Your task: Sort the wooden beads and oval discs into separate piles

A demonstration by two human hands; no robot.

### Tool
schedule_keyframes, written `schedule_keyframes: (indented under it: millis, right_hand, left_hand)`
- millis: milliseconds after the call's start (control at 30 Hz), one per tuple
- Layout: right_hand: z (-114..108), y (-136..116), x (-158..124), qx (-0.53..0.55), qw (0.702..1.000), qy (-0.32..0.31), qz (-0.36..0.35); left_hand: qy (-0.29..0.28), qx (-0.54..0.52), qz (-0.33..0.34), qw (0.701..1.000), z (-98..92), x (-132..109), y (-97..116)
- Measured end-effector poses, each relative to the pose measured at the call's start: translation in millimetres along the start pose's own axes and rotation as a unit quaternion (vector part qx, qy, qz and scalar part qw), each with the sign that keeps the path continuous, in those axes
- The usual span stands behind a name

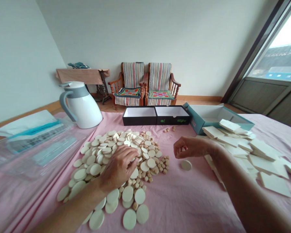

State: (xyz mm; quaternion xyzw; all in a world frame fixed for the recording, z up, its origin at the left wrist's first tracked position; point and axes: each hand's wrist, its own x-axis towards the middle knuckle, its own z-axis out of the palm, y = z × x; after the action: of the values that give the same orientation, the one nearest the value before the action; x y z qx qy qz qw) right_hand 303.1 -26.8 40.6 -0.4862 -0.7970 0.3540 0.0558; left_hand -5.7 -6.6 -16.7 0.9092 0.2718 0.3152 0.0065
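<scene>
My left hand (121, 164) reaches into a heap of pale round wooden discs (95, 169), its fingers bent down among them and the thumb beneath. Whatever those fingers grip is hidden. To the right, my right hand (188, 147) is closed, fingers curled inward, just above the pink cloth; I cannot see whether anything is inside it. A single wooden disc (186, 165) lies on the cloth right below that hand. Small wooden beads or cubes (163, 164) are mixed in along the heap's right side.
Two joined black boxes (139, 120) with white insides stand behind the heap. A teal box (201, 120) sits right, beside piled square wooden tiles (264, 157). At left are a white thermal jug (86, 108) and clear plastic packaging (50, 145). Pink cloth (184, 204) covers the table.
</scene>
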Motion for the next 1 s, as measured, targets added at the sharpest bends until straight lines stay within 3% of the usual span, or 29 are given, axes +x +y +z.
schedule_keyframes:
  millis: [133,300,433,500,600,667,833,900,1000]
  right_hand:
    - [7.5,1.6,3.5,-0.039,0.997,0.05,0.045]
    - [30.3,-7.0,24.2,-0.111,0.99,0.063,0.066]
    - [33.7,1.7,30.3,-0.141,0.985,0.076,0.07]
    - [30.9,11.8,31.6,-0.15,0.971,0.147,0.114]
    - [25.8,23.1,33.1,-0.145,0.923,0.313,0.172]
    - [23.6,23.6,32.9,-0.128,0.914,0.348,0.162]
    - [28.0,5.8,30.4,-0.065,0.985,0.146,0.059]
    - [32.7,-2.2,31.7,-0.059,0.99,0.113,0.052]
    - [39.0,-9.5,36.0,-0.088,0.988,0.112,0.064]
  left_hand:
    - [0.001,0.001,0.003,1.0,0.0,1.0,0.5]
    - [0.007,0.005,0.005,1.0,-0.6,0.9,0.7]
    - [0.006,0.007,0.005,1.0,-0.8,1.1,1.2]
    - [0.005,0.006,0.007,1.0,-1.2,1.4,1.6]
    - [0.003,0.001,0.006,1.0,-1.5,1.6,1.8]
    - [0.002,0.0,0.004,1.0,-1.3,1.7,1.7]
    - [0.001,0.003,0.004,1.0,-1.0,2.1,1.3]
    - [0.003,0.007,0.005,1.0,-1.1,2.0,1.1]
    - [0.0,0.01,0.005,1.0,-1.1,1.1,0.9]
